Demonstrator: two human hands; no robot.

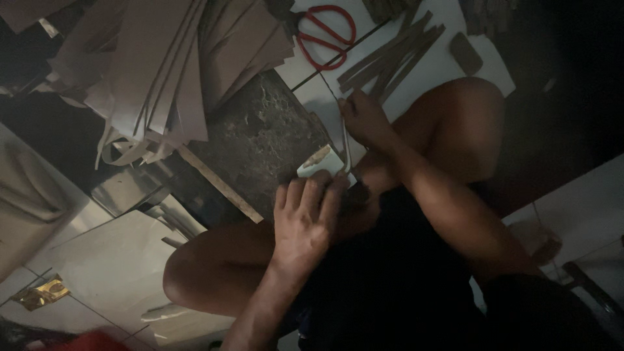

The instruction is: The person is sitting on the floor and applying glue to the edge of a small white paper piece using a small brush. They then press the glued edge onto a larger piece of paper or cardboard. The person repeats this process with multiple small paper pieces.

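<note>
My left hand [302, 221] reaches up from the bottom and presses its fingers on a small pale card piece [320, 161] at the edge of a dark worn board [260, 130]. My right hand [364, 118] comes in from the lower right and pinches a thin pale strip [346, 148]. The strip runs down from that hand to the card piece. My bare knees show to either side of the hands. The light is dim, so how the strip meets the card is hard to make out.
Red-handled scissors [326, 36] lie on the white tiled floor [442, 52] beyond the hands, beside a bundle of brown strips [390, 57] and a small dark block [466, 53]. A stack of brown cardboard sheets [156, 65] fans out at upper left. A gold wrapper [42, 292] lies lower left.
</note>
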